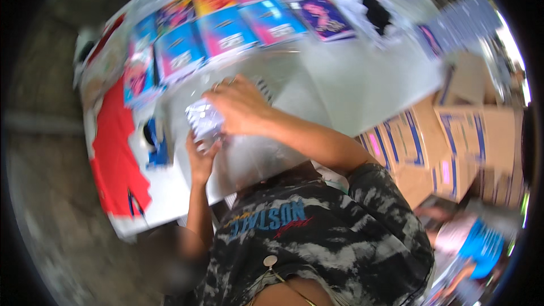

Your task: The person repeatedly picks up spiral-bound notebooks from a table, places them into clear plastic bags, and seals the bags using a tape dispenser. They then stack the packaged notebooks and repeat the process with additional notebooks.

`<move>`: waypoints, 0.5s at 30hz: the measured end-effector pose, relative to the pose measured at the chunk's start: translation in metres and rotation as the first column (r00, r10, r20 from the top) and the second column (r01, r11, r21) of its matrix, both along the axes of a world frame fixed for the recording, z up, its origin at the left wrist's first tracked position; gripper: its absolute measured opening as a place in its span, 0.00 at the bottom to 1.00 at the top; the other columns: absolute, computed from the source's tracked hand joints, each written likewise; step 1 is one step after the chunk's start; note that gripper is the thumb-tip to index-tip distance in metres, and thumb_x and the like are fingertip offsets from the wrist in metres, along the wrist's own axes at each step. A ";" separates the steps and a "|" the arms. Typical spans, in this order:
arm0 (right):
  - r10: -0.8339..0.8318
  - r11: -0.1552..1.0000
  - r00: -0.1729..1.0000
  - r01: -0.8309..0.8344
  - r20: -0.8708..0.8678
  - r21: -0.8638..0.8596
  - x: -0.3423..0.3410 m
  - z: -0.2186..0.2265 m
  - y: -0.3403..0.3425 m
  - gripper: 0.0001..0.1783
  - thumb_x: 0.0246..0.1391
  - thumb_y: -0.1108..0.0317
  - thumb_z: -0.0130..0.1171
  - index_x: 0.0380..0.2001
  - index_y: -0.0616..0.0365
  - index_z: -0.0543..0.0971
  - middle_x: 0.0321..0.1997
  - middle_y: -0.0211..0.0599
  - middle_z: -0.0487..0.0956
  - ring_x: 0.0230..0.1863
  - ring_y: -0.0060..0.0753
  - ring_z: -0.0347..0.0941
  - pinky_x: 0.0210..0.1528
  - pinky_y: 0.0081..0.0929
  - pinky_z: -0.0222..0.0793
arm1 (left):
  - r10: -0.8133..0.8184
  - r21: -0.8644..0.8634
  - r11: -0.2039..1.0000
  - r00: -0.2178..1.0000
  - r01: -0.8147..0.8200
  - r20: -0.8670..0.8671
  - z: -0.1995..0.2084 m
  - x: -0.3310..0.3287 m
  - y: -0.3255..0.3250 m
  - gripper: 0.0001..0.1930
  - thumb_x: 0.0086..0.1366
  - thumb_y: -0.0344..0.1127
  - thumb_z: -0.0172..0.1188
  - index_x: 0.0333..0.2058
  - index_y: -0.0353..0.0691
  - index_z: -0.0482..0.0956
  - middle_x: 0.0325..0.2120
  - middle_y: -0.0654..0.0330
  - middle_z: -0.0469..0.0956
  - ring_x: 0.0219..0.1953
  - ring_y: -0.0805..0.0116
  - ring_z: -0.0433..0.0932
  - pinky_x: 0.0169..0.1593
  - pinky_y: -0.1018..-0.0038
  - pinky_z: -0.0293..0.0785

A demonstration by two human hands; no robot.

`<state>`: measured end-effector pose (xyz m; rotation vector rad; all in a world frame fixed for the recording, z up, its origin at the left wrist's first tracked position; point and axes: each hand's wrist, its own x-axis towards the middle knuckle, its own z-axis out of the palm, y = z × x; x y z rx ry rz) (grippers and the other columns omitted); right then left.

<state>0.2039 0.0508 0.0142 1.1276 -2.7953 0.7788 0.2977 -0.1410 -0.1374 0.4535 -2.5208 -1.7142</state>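
Over the table, my two hands meet around a small whitish-lavender packet (204,118) in shiny clear wrap. My right hand (241,106) grips it from above and the right, fingers curled over its far edge. From below, my left hand (203,157) holds its near end between thumb and fingers. Blur hides what the packet contains. A large clear plastic sheet (292,99) lies on the table under my hands. Left of them stands a blue tape dispenser (160,146) with a roll of tape.
Rows of colourful notebooks (226,29) line the far side of the white table (374,79). Red sheeting (116,153) covers the left edge, with scissors (135,203) on it. Cardboard boxes (411,141) are stacked at right. Another person (479,243) is at lower right.
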 end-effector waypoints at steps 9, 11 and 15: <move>-0.207 0.777 0.721 0.532 0.662 -0.337 0.060 0.054 0.188 0.43 0.23 0.62 0.74 0.48 0.62 0.69 0.40 0.40 0.75 0.44 0.27 0.69 0.46 0.26 0.62 | -0.861 0.010 0.507 0.507 0.862 -0.037 0.156 -0.077 0.068 0.30 0.36 0.33 0.73 0.42 0.35 0.75 0.27 0.64 0.76 0.31 0.74 0.72 0.41 0.76 0.68; -0.308 0.722 0.727 0.599 0.614 -0.346 0.075 0.042 0.245 0.43 0.22 0.64 0.73 0.49 0.60 0.69 0.40 0.40 0.75 0.45 0.30 0.69 0.46 0.26 0.62 | -0.909 -0.131 0.417 0.413 0.899 -0.056 0.173 -0.099 0.133 0.28 0.35 0.35 0.72 0.39 0.35 0.76 0.27 0.60 0.77 0.29 0.72 0.74 0.39 0.76 0.69; -0.554 0.620 0.713 0.698 0.430 -0.357 0.077 0.045 0.338 0.41 0.23 0.72 0.70 0.49 0.54 0.69 0.43 0.42 0.74 0.46 0.44 0.70 0.48 0.30 0.66 | -0.975 -0.550 0.217 0.149 0.807 -0.166 0.193 -0.165 0.270 0.27 0.34 0.37 0.70 0.38 0.39 0.77 0.28 0.53 0.78 0.28 0.57 0.77 0.35 0.69 0.72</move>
